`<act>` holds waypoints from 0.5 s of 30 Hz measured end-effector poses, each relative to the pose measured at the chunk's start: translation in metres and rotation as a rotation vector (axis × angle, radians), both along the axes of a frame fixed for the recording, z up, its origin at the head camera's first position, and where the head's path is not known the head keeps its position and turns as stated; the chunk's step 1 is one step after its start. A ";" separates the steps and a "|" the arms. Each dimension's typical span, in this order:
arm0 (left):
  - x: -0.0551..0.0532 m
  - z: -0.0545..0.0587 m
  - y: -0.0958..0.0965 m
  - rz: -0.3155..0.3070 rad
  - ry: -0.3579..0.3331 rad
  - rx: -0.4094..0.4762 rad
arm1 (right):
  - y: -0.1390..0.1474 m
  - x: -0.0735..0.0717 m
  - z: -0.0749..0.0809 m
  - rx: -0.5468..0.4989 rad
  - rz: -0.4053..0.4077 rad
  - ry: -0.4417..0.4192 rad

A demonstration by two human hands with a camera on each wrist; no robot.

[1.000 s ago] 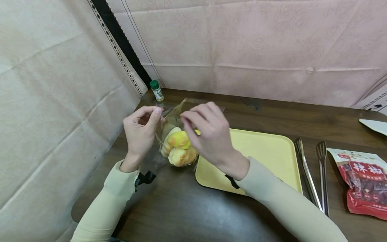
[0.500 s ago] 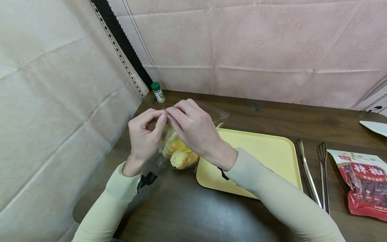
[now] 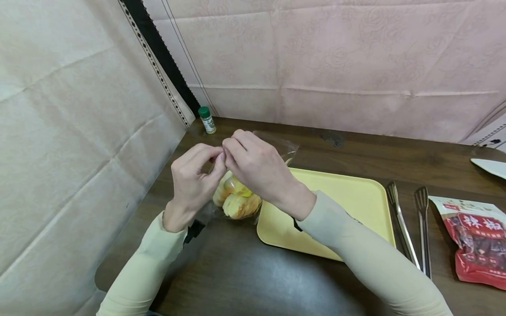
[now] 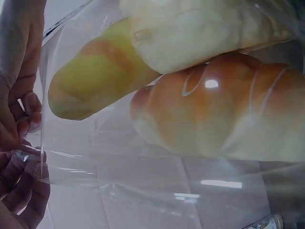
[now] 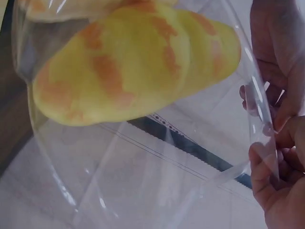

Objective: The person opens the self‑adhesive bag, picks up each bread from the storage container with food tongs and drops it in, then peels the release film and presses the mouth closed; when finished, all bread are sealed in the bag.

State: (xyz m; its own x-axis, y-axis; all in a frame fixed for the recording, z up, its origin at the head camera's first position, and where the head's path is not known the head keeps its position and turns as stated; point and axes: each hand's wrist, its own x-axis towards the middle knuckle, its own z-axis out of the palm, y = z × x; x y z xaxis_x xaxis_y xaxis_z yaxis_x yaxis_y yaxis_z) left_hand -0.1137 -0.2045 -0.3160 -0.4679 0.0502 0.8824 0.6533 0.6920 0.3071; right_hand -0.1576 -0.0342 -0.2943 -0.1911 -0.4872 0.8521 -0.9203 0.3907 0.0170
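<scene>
Backdrop: pale pink patterned cloth (image 3: 356, 57) hung behind the table, a beige cloth panel (image 3: 71, 131) closing off the left side, a black dotted strip between them
Surface: dark brown wooden table (image 3: 245, 276), its rounded corner at lower left
Tray: yellow plastic tray (image 3: 348, 206) lying flat at table centre, its left edge just beside the bag
Arms: both in light cream sleeves (image 3: 379, 267), coming in from the bottom edge
Red packet: red printed pouch (image 3: 480, 239) flat at the far right of the table
Tongs: metal tongs (image 3: 411, 228) lying between the tray and the red packet
Bag: clear plastic bag (image 3: 253, 175) standing on the table by the tray's left edge, held up by its top edge; mouth at the fingertips
Contents: bread rolls (image 3: 237, 199) low in the bag, one yellow with orange streaks, one golden brown, one pale; the wrist views show them pressed against the film
Left hand: left hand (image 3: 193, 180) curled, thumb and fingertips pinching the bag's top edge
Right hand: right hand (image 3: 257, 169) curled over the bag, fingertips pinching the same edge, touching the left hand's fingertips
White object: a pale flat edge (image 3: 490, 166) at the far right, cut off by the frame
Bottle: small green-capped spice bottle (image 3: 207, 119) upright at the table's back left corner, near the bag but apart
</scene>
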 end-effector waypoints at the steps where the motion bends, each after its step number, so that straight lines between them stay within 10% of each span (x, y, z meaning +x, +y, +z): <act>1: 0.000 0.000 0.000 -0.009 -0.001 0.006 | 0.001 0.000 0.000 -0.012 0.022 -0.044; 8: 0.000 0.000 0.001 -0.062 -0.056 0.090 | 0.003 0.001 0.000 -0.129 0.170 -0.415; 15: 0.000 0.002 0.000 -0.077 -0.100 0.125 | 0.003 0.001 0.003 -0.162 0.202 -0.526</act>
State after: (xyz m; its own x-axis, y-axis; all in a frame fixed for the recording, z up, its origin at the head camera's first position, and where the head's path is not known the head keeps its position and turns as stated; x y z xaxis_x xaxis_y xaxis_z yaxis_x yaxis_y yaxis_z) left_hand -0.1133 -0.2040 -0.3140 -0.5524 -0.0184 0.8334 0.6647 0.5936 0.4537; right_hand -0.1563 -0.0314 -0.2916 -0.5254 -0.4294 0.7345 -0.8454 0.1663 -0.5075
